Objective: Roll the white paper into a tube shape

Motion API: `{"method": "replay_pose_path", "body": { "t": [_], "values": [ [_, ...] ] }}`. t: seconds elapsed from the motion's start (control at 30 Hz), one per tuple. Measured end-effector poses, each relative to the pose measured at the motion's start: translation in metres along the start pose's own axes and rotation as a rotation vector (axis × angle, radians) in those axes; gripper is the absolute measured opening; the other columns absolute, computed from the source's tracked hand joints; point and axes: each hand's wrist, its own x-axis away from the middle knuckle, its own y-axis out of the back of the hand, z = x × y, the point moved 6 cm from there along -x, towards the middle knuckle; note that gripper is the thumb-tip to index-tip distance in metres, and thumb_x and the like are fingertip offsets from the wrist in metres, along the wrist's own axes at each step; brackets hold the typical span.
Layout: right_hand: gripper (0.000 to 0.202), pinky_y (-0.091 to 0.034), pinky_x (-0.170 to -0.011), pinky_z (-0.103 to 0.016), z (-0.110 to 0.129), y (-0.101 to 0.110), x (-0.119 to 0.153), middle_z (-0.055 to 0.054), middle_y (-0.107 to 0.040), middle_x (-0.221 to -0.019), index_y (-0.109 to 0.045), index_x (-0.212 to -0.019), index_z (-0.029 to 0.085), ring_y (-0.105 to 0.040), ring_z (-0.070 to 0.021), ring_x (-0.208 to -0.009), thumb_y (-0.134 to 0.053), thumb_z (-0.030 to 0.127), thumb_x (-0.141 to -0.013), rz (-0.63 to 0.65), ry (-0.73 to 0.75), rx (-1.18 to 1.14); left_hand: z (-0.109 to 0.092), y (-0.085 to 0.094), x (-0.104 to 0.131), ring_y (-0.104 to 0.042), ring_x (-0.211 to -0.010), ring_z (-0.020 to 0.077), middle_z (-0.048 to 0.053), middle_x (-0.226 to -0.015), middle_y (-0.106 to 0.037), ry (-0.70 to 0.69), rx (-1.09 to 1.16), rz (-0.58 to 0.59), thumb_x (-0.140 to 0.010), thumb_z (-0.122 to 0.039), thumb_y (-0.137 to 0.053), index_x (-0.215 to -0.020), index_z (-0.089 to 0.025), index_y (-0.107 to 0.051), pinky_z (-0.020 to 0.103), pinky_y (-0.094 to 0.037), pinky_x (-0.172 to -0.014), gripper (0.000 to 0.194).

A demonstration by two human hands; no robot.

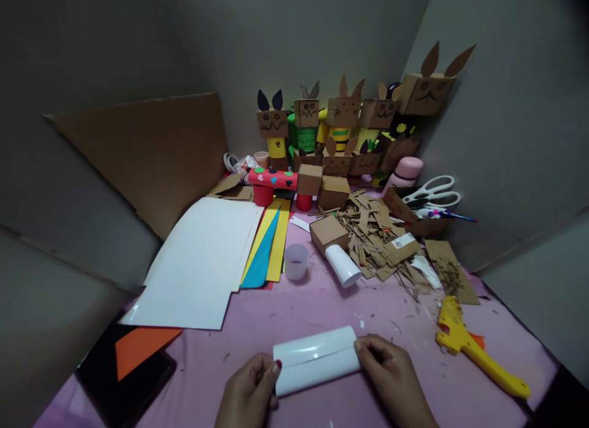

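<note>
At the near edge of the desk (414,330), which is covered with a pink cloth, a rolled white paper tube (316,358) lies on its side. Its long axis runs from left to right, a little tilted, with the right end slightly farther away than the left end.

The left hand (251,391) is at the left end of the tube. Its fingers are curled around that end, with the thumb on top near the edge, so it is closed on the tube. The right hand (391,373) is at the right end; its fingers are bent and pressed against the end of the roll, holding it from that side. The tube lies between the two hands, and each hand is equally near to its own end. A seam of the paper runs along the length of the tube on its top side.

Farther away, going from left to right, there are large white sheets (202,262) over yellow and blue coloured paper (267,250), then a small translucent cup (296,261), a second white roll (344,266) beside a small cardboard box (328,231), and a heap of cardboard scraps (381,237). At the right, near the right hand but apart from it, lies a yellow plastic tool (473,348). Scissors (435,191) rest far right. Against the far wall stands a row of cardboard figures with ears (345,121).
</note>
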Motion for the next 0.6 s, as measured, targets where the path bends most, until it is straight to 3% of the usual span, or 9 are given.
{"method": "replay_pose_path", "body": {
  "t": [0.27,0.6],
  "values": [
    [0.031,-0.042,-0.061,-0.028,0.005,-0.003,0.001,-0.004,-0.063,-0.065,-0.066,-0.067,0.017,-0.058,-0.0206,-0.063,-0.048,0.036,-0.083,-0.019,0.1,0.205,-0.011,0.001,0.0,-0.042,-0.049,0.0149,-0.005,-0.047,-0.043,-0.045,-0.16,-0.032,-0.079,-0.051,-0.045,-0.056,-0.023,-0.043,0.023,-0.028,-0.051,0.037],
    [0.032,-0.042,-0.063,-0.03,0.007,-0.006,-0.001,-0.005,-0.063,-0.063,-0.063,-0.063,0.017,-0.058,-0.0207,-0.062,-0.046,0.035,-0.084,0.011,0.135,0.286,-0.022,0.005,0.002,-0.044,-0.055,0.0166,-0.004,-0.053,-0.043,-0.172,-0.365,-0.12,-0.079,-0.044,-0.046,-0.056,-0.023,-0.042,0.023,-0.031,-0.056,0.031]
  ]
}}
